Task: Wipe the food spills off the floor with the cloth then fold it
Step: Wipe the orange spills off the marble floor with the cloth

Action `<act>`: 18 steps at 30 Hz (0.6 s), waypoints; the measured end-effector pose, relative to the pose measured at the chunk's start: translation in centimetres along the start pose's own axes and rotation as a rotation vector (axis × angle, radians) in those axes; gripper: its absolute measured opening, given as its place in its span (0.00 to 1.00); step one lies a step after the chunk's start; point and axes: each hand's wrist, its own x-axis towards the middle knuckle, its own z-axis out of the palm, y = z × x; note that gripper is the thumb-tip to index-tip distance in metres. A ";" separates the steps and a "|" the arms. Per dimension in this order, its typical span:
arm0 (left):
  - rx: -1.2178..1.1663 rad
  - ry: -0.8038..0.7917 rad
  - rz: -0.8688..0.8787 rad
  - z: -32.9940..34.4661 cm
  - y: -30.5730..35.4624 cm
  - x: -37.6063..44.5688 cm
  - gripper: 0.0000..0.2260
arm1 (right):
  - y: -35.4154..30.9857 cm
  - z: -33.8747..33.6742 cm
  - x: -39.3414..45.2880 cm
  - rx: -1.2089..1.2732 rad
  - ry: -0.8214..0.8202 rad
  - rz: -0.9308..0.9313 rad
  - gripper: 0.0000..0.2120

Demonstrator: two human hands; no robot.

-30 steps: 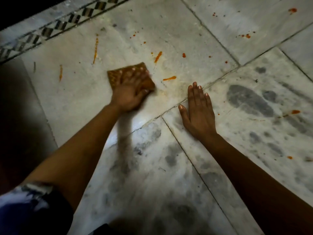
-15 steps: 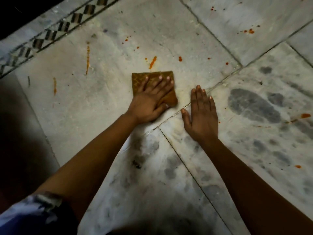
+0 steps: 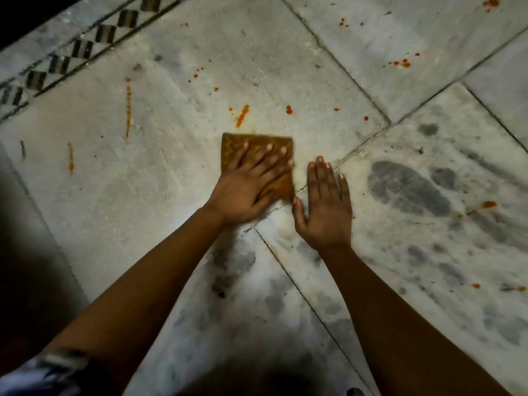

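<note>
A folded brown patterned cloth (image 3: 281, 144) lies flat on the pale marble floor (image 3: 171, 172). My left hand (image 3: 248, 184) presses down on it with straight, spread fingers and covers most of it. Just right of the cloth, my right hand (image 3: 325, 207) rests flat on the floor with fingers straight, its thumb close to the cloth's near corner. An orange food streak (image 3: 242, 116) and a small orange blob (image 3: 289, 110) lie just beyond the cloth. Two long orange streaks (image 3: 128, 110) mark the floor further left.
More orange spots lie at the upper right (image 3: 403, 63), far top right (image 3: 491, 2) and on the grey-mottled tile at right (image 3: 489, 204). A dark patterned border strip (image 3: 83, 48) runs along the upper left. Tile joints cross near my hands.
My left hand has slid the cloth to the right, over the orange streak that lay between the hands, and now sits next to my right hand, which stayed planted.
</note>
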 end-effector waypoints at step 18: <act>0.010 0.004 -0.005 -0.7 -2.7 -2.0 0.30 | -1.0 -0.4 -0.6 -0.011 0.017 -0.012 0.33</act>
